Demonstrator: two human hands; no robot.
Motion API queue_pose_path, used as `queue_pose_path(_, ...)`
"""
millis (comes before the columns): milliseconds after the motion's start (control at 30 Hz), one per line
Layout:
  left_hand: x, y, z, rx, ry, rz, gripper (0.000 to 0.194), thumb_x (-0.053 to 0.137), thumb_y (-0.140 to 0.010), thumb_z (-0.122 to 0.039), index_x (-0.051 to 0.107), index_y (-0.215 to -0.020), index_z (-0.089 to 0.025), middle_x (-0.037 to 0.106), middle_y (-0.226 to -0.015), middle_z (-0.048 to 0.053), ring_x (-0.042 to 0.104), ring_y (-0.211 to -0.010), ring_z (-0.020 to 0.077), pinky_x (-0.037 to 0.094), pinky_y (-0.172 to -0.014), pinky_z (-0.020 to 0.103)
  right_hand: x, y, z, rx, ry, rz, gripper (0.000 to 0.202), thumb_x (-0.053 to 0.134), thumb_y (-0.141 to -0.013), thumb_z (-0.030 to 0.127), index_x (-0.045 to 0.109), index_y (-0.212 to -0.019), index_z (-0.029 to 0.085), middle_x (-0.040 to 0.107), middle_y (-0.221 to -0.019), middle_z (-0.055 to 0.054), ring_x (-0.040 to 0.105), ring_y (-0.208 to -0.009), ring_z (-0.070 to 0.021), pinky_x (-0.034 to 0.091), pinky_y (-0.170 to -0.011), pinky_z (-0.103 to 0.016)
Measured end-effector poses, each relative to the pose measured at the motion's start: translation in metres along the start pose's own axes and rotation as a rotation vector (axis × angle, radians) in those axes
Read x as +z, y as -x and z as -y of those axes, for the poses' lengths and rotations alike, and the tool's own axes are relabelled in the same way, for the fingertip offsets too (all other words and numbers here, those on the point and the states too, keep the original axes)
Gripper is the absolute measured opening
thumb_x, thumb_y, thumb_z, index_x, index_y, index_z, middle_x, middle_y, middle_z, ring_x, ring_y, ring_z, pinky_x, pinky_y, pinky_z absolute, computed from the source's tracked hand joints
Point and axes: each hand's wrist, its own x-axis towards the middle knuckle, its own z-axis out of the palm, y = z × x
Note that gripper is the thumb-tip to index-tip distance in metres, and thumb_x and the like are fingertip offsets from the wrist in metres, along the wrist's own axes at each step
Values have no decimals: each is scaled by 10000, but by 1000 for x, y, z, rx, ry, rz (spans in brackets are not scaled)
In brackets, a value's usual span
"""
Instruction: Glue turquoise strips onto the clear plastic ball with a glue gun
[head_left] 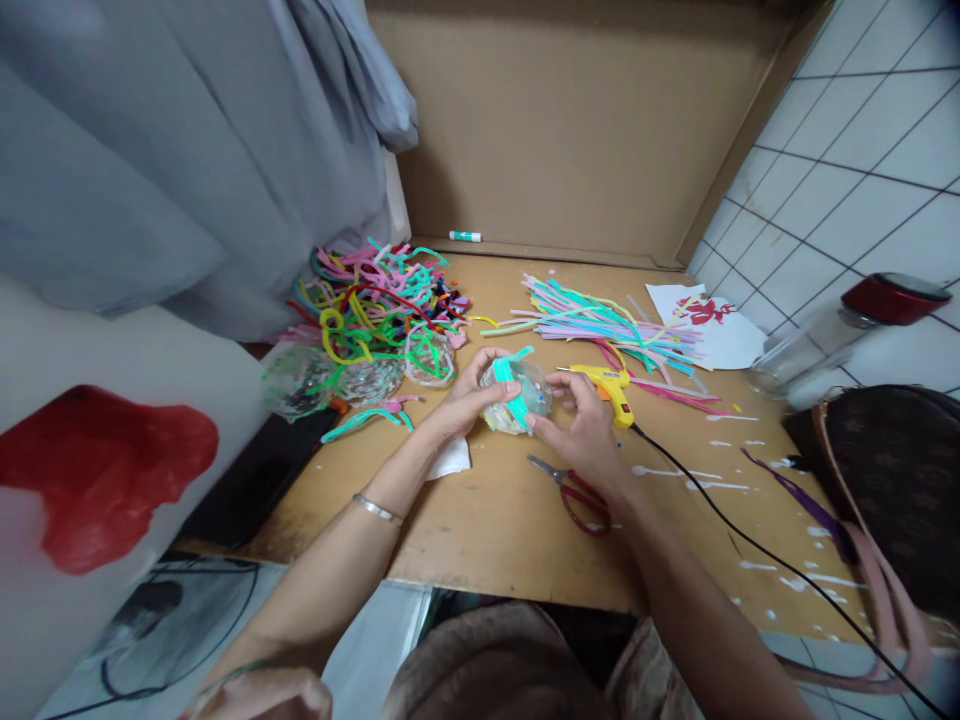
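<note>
Between my hands is a clear, rounded plastic container [537, 384] with turquoise pipe cleaner [510, 392] laid across its left side. My left hand [474, 392] is wrapped round that side, its thumb pressed on the turquoise strip. At the opposite side, my right hand [583, 420] grips the container's edge with thumb and fingers. A yellow hot glue gun [616, 392] lies just beyond my right hand, its black cord running to the lower right. Below the hands rest red-handled scissors [585, 502]. A white scrap [450, 458] is partly hidden under my left wrist.
A tangled heap of coloured pipe cleaners [375, 300] lies at the left, with clear plastic pieces [300, 378] in front. Straight pipe cleaners [600, 322] lie at the back. A glass bottle [817, 350] and brown bag [885, 480] stand right. A glue stick [465, 237] lies by the cardboard.
</note>
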Motion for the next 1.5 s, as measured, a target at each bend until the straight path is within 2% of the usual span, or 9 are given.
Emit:
queue_pose_path(200, -5, 0, -6, -6, -94, 51, 609, 835, -541, -370, 515, -1028, -192, 539, -914, -13, 517, -792, 122, 436, -707, 219, -5, -1, 2, -25, 8, 32, 311, 654, -749, 356, 561, -1019, 232, 635, -1033, -57, 612, -977, -227, 503, -842, -395)
queue_pose_path(433, 0, 6, -13, -37, -212, 159, 631, 848, -525, -373, 516, -1026, -181, 542, -930, 3, 519, -814, 138, 431, -719, 234, -7, -4, 0, -39, -17, -17, 134, 618, -799, 313, 609, -904, 231, 647, -895, -26, 601, -862, -192, 497, -759, -340)
queue_pose_path(700, 3, 7, -11, -38, -318, 210, 594, 831, -543, -271, 521, -1040, -170, 534, -950, -2, 504, -821, 122, 438, -737, 228, -5, -2, -1, -69, -43, 11, 160, 639, -789, 268, 638, -943, 225, 657, -936, -30, 619, -896, -200, 502, -814, -364)
queue_pose_path(833, 3, 7, -10, -23, -353, 243, 597, 825, -554, -273, 520, -1058, -177, 553, -949, 2, 521, -833, 138, 440, -748, 244, -5, 0, 2, -209, 24, -28, 180, 629, -828, 310, 636, -989, 229, 670, -940, -43, 620, -890, -205, 500, -801, -369)
queue_pose_path(967, 3, 8, -9, 27, -427, 283, 593, 821, -566, -266, 532, -1078, -192, 581, -976, 12, 550, -915, 179, 447, -803, 281, -5, 2, 7, -325, 126, -59, 127, 557, -893, 302, 654, -949, 243, 690, -891, -44, 624, -862, -205, 486, -813, -391)
queue_pose_path(1067, 3, 9, -8, 30, -458, 286, 603, 827, -567, -280, 534, -1086, -192, 592, -999, 19, 557, -955, 196, 451, -827, 296, -5, 3, 9, -324, 141, -67, 157, 518, -915, 286, 670, -914, 248, 698, -849, -38, 629, -821, -197, 485, -793, -391)
queue_pose_path(1233, 4, 9, -8, 14, -436, 289, 608, 822, -569, -291, 524, -1088, -186, 597, -1004, 23, 562, -950, 196, 459, -823, 301, -5, 4, 9, -303, 140, -83, 170, 516, -925, 303, 670, -973, 251, 706, -896, -42, 638, -846, -195, 497, -793, -386)
queue_pose_path(1367, 5, 9, -9, 11, -456, 290, 608, 821, -565, -280, 522, -1085, -184, 592, -1012, 23, 556, -946, 192, 458, -808, 291, -5, 3, 7, -354, 162, -124, 154, 513, -923, 255, 666, -915, 245, 696, -841, -32, 632, -806, -186, 489, -759, -373)
queue_pose_path(1500, 5, 9, -9, 21, -453, 302, 606, 824, -563, -283, 522, -1081, -190, 592, -1027, 26, 556, -957, 197, 456, -813, 293, -4, 3, 4, -346, 201, -103, 172, 497, -922, 241, 652, -849, 240, 679, -800, -29, 612, -776, -185, 476, -754, -379)
